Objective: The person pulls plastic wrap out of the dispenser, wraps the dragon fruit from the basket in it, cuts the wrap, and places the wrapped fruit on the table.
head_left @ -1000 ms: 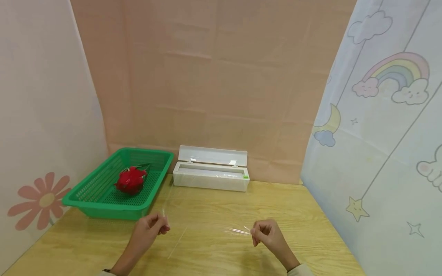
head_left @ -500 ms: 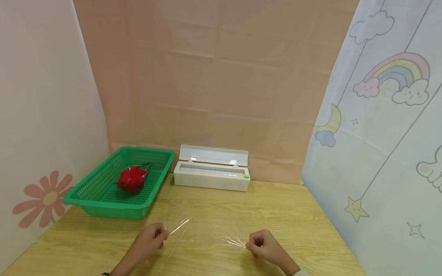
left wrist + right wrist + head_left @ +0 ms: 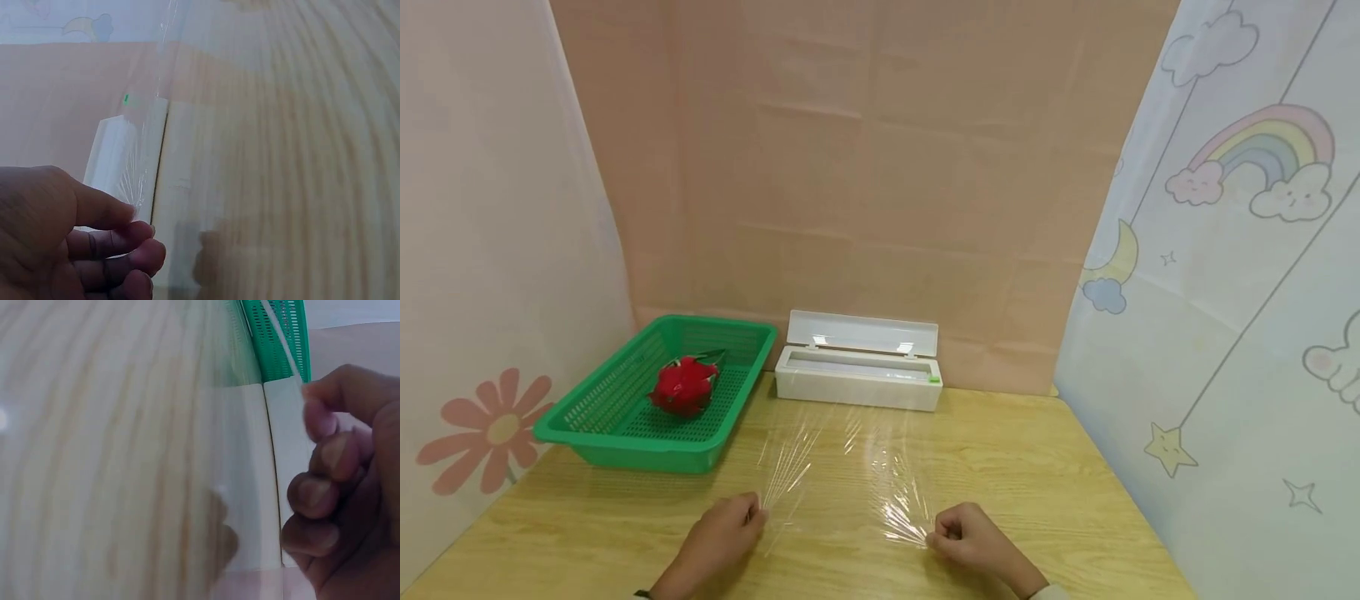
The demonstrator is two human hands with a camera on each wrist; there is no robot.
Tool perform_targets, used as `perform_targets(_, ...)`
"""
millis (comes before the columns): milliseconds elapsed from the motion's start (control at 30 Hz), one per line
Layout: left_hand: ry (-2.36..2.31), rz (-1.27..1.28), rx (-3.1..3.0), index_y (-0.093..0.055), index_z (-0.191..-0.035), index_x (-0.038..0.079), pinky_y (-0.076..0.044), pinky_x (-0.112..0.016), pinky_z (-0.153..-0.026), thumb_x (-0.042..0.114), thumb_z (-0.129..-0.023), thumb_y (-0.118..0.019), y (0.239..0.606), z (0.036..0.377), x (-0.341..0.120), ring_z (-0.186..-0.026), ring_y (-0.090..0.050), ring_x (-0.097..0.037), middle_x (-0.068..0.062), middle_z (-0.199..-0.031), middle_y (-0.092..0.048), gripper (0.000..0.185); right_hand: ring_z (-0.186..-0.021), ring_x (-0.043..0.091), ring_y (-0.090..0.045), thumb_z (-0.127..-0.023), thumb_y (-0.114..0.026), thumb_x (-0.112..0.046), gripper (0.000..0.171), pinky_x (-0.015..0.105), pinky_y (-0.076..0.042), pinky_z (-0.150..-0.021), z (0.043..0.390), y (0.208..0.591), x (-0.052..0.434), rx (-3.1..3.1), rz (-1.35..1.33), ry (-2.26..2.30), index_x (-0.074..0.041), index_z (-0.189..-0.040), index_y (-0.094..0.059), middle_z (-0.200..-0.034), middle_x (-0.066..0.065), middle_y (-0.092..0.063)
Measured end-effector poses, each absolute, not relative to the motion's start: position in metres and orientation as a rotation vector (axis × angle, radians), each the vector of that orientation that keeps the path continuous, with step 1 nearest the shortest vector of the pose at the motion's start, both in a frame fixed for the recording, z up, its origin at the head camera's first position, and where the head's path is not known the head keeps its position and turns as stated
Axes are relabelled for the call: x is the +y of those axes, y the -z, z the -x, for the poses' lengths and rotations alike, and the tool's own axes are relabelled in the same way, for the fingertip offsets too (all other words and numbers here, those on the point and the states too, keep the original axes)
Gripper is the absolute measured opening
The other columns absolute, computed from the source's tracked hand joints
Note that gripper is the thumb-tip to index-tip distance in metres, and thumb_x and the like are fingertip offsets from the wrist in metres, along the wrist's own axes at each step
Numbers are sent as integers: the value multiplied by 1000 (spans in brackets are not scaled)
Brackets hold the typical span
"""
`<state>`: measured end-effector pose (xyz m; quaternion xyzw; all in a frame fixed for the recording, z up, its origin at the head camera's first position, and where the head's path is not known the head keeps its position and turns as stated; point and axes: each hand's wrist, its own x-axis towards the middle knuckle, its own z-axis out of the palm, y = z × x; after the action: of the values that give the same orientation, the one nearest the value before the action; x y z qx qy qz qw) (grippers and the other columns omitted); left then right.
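Wooden worktop (image 3: 1037, 467): both hands, left hand (image 3: 724, 533) and right hand (image 3: 973, 543), pinch cling film (image 3: 842, 467) corners, stretching it taut from the dispenser (image 3: 857, 375).

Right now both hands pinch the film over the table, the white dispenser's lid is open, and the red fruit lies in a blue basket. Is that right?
Not quite: the basket is green, as the head view shows. The rest stands: left hand and right hand pinch the film, the dispenser is open, the fruit lies inside.

Two bare hands, left hand (image 3: 718, 533) and right hand (image 3: 973, 542), are showing; a pale sleeve cuff (image 3: 1048, 592) is edging the right wrist, a dark band (image 3: 642, 594) the left
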<state>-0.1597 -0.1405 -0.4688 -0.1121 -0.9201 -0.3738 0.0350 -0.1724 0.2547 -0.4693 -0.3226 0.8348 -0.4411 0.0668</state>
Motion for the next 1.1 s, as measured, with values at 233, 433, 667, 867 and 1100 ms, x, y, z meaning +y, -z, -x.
perform_targets(233, 887, 344, -2880, -45, -68, 16, -33, -28, -50, 11, -93, -65, 476, 158, -136, -55, -36, -10, 5, -61, -39, 33, -48, -6, -36, -94, -66, -14, 38, 13, -33, -48, 172, 477, 255, 2458, 784, 1260, 1, -62, -52, -55, -16, -45)
perform_targets(433, 755, 357, -2877, -45, -67, 16, -36, -33, -50, 13, -92, -68, 477, 160, -134, -57, -39, -12, 4, -62, -42, 34, -43, -6, -33, -95, -68, -25, 45, 13, -28, -43, 171, 473, 252, 2555, 708, 1099, -6, -57, -52, -49, -17, -42)
perform_targets(667, 626, 375, -2850, -44, -65, 18, -39, -36, -49, 15, -92, -69, 476, 163, -134, -56, -46, -12, 6, -61, -44, 36, -41, -9, -24, -94, -67, -33, 52, 14, -21, -42, 170, 471, 249, 2715, 715, 940, -18, -52, -42, -46, -21, -32)
perform_targets(867, 622, 403, -2885, -46, -68, 18, -39, -35, -50, 17, -92, -69, 478, 162, -135, -58, -46, -10, 6, -64, -44, 34, -43, -5, -22, -95, -66, -40, 54, 17, -20, -43, 163, 473, 256, 2701, 651, 990, -17, -52, -42, -47, -20, -30)
perform_targets(1100, 649, 385, -2893, -46, -68, 19, -37, -34, -52, 22, -91, -71, 478, 164, -137, -58, -43, -11, 6, -64, -42, 34, -45, -4, -28, -94, -68, -41, 52, 17, -24, -43, 159, 469, 265, 2679, 644, 1039, -12, -54, -50, -49, -20, -34)
